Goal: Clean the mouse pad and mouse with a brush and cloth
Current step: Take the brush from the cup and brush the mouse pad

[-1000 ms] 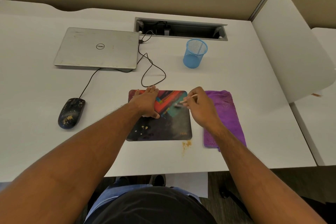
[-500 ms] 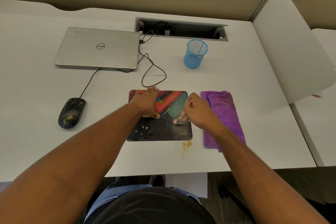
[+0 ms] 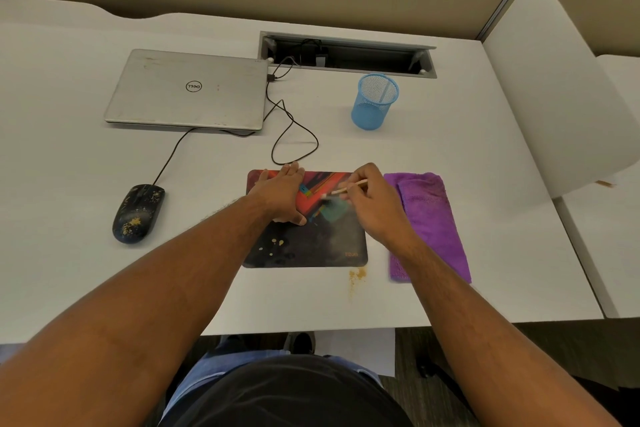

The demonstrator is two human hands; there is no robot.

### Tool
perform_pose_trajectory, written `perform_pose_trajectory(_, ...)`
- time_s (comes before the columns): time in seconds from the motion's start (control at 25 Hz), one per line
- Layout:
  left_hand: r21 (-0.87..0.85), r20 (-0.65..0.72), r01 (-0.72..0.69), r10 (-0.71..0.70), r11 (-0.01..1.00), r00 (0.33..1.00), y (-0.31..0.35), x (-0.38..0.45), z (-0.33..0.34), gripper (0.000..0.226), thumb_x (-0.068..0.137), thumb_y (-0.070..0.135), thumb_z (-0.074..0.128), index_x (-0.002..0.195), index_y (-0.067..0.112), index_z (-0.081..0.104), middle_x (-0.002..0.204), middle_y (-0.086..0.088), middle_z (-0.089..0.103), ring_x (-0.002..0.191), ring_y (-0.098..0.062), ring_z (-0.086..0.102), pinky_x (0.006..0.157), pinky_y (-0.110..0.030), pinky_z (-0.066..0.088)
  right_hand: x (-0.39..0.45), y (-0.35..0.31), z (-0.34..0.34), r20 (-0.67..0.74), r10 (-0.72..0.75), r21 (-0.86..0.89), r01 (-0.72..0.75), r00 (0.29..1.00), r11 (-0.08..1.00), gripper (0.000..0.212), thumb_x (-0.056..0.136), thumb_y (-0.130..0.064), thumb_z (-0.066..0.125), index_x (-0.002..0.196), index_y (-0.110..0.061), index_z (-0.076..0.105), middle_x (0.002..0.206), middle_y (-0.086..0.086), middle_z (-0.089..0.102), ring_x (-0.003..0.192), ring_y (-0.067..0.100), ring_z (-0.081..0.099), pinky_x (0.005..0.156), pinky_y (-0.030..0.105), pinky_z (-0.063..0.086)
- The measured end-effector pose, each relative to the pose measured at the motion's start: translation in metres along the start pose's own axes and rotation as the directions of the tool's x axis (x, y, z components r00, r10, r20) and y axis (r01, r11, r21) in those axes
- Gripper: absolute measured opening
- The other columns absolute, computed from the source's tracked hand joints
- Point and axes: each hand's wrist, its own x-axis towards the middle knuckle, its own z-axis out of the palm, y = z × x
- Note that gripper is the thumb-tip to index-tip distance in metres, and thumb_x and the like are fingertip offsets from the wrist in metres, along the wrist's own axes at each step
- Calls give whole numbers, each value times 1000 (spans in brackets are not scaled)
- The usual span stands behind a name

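While the left hand lies flat, fingers straight, on the far-left part of the mouse pad and pins it to the table, the right hand pinches a thin brush between thumb and fingers. The handle slants up and away toward the right; the bristle end, blurred, points left and down at the pad's coloured middle, between the two hands. Whether the bristles touch the surface cannot be told.

Relation governing the next stroke: the remaining yellowish specks on the pad lie nearer the person than the left hand, just below its thumb, and to the near-left of the brush tip. The right hand is the only one equipped to reach them; in my judgement it must sweep toward the person and leftward, across the pad's long axis, which runs left to right. A small heap of crumbs already lies on the table just off the pad's near-right corner, which suggests the direction of discharge.

The purple cloth lies folded directly beside and partly beneath the right forearm, untouched. The mouse, speckled with the same yellow debris, sits well apart to the left of the left hand, its cable running away toward the closed laptop. It is judged not yet cleaned.
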Motion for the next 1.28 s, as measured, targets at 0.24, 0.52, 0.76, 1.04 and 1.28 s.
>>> perform_pose_trajectory(0.24,15,-4,-4,4,1000,1000,-1,1,1,125,71,57,81,159,20,1,167,-2,-1,152,-22,4,122,-53,6,-8,-1,-1,210,-5,-129,33,978,991,11,103,-19,48,94,-25,50,92,4,71,82,22,73,71,35,60)
perform_pose_trajectory(0.52,13,0,-4,4,1000,1000,-2,3,1,125,71,58,80,159,19,0,167,-2,-1,153,-22,3,122,-54,5,-14,-6,1,296,-17,-277,103,955,955,12,100,-18,51,93,-27,48,89,1,65,79,16,65,59,22,45)
perform_pose_trajectory(0.76,23,-3,-2,2,1000,1000,0,2,2,124,72,57,79,159,19,0,167,-2,-3,153,-20,0,122,-52,4,-25,-18,16,421,-124,-176,215,899,961,21,98,-12,53,92,-31,50,98,-2,68,90,14,64,72,27,54)
perform_pose_trajectory(1.04,16,-8,-9,9,1000,1000,-1,2,1,125,70,57,81,159,19,1,167,-2,1,152,-21,4,122,-53,5,-18,-18,-5,376,-123,-227,220,919,949,20,97,-11,51,92,-30,49,91,-4,68,82,12,65,66,25,54)
perform_pose_trajectory(1.28,17,-6,-12,12,1000,1000,-1,1,0,125,70,58,80,159,19,1,167,-2,0,152,-21,4,122,-53,5,-19,-8,-3,356,-48,-368,187,933,911,17,99,-14,47,94,-29,43,89,-1,63,80,15,62,62,30,53)
